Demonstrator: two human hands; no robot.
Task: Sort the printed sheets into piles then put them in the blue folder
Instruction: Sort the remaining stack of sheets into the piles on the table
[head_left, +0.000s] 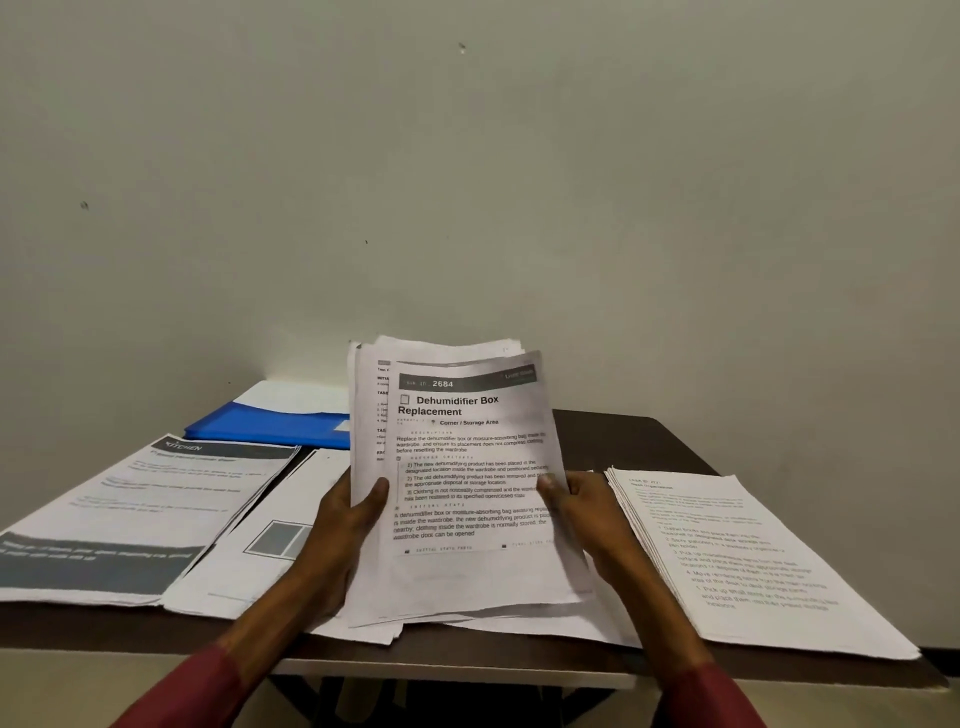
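Dark brown tabletop (628, 431) carries pretty much everything: a pile of printed sheets (748, 561) on the right, a "Kitchen" pile (130, 509) on the left with another pile (270, 540) just beside it. Blue folder (270, 428) sits at the back left. Both hands hold a raised stack (467, 483) in the middle, left hand (340, 525) and right hand (582, 506) with fingers wrapped round its edges, top page titled "Dehumidifier Box Replacement".

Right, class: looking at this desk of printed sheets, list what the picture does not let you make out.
- Head view: the blue folder is partly covered by the held stack, so its right end is hidden.
- The right-hand pile has text too blurred to read.
- How many sheets the left hand and right hand hold: the edges overlap.
- The centre pile: largely hidden by the left forearm and the stack.
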